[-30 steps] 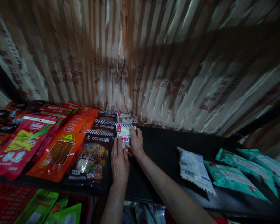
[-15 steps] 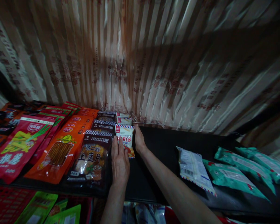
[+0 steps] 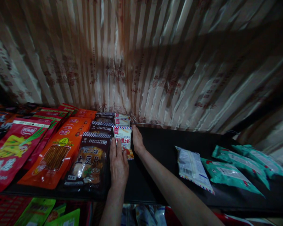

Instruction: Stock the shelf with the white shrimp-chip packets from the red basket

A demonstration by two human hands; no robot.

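A small white snack bag (image 3: 124, 137) with red and blue edging stands in the middle of the black shelf, at the front of a row of matching bags. My left hand (image 3: 119, 163) lies flat along its lower left side, fingers stretched and overlapping its front. On the other side, my right hand (image 3: 137, 139) reaches along the right edge of the row with straight fingers, its far fingertips partly hidden. The bag sits between both hands. Just left of my left hand is a dark potato-chip bag (image 3: 88, 161), with similar packs behind it.
Orange snack packs (image 3: 58, 153) and pink-red packs (image 3: 19, 150) fill the shelf's left. A bag lying back-side up (image 3: 193, 168) and several teal bags (image 3: 231, 175) are on the right. A striped plastic sheet (image 3: 141, 62) hangs behind. Below are green packs (image 3: 41, 208) in a red basket (image 3: 1, 208).
The whole view has shifted slightly, so the shelf goods appear a little further left. Both hands keep nearly the same place on either side of the white snack bag.
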